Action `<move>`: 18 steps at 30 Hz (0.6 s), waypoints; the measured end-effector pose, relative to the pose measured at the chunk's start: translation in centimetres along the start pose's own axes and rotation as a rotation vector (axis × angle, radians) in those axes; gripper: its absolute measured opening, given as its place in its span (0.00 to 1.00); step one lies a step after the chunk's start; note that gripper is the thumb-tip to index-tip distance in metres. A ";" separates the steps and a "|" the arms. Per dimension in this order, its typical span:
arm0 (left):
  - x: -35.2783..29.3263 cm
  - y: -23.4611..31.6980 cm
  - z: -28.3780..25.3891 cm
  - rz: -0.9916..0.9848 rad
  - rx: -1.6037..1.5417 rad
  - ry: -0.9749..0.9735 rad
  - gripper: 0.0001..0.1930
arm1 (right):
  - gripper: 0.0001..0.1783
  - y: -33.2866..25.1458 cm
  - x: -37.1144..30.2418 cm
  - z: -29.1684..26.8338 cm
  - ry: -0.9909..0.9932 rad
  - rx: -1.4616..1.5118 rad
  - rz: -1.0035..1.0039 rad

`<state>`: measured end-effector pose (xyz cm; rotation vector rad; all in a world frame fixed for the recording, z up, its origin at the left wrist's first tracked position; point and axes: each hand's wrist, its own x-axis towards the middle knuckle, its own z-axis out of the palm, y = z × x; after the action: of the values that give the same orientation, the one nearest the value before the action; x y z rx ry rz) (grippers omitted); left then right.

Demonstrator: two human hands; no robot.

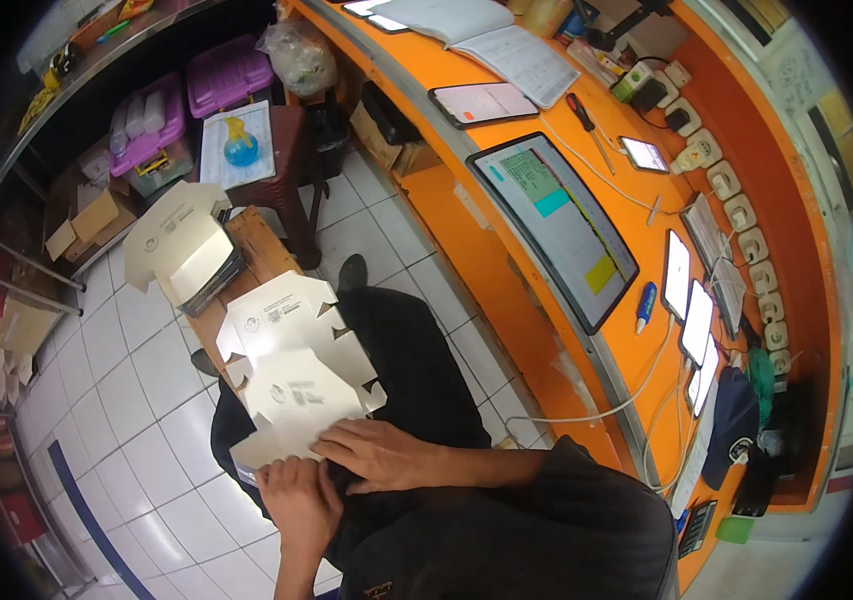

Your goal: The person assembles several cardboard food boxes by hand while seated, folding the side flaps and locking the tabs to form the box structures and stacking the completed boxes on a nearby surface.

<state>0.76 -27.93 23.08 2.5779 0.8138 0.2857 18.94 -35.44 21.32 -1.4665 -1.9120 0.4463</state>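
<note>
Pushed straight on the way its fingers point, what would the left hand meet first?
The left hand would probably meet the white cardboard piece right at its fingertips; exact depth is unclear.

2 hands (299, 500), 2 purp. lids (230, 75), 1 tablet (559, 230), 1 screwdrvr (579, 112), 1 stool (292, 150), 1 calc. (697, 530)

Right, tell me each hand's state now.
Left hand: fingers curled over the cardboard's near edge; grip partly hidden.
Right hand: fingers on the cardboard; grip unclear.
</note>
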 end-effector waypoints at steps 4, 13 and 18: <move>2.9 -0.3 -3.9 -0.093 -0.083 0.123 0.08 | 0.26 2.5 2.3 2.0 0.031 0.097 -0.028; 10.4 -13.0 -11.5 0.028 -0.028 -0.212 0.08 | 0.29 8.8 15.9 -0.5 0.225 -0.244 -0.235; 19.6 -18.5 -7.7 0.015 0.109 0.128 0.10 | 0.27 21.5 26.8 2.2 0.263 -0.033 0.433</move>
<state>4.91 -0.25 22.91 2.6904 0.8774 0.4254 29.06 -3.25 14.28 -1.8667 -1.4029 0.3919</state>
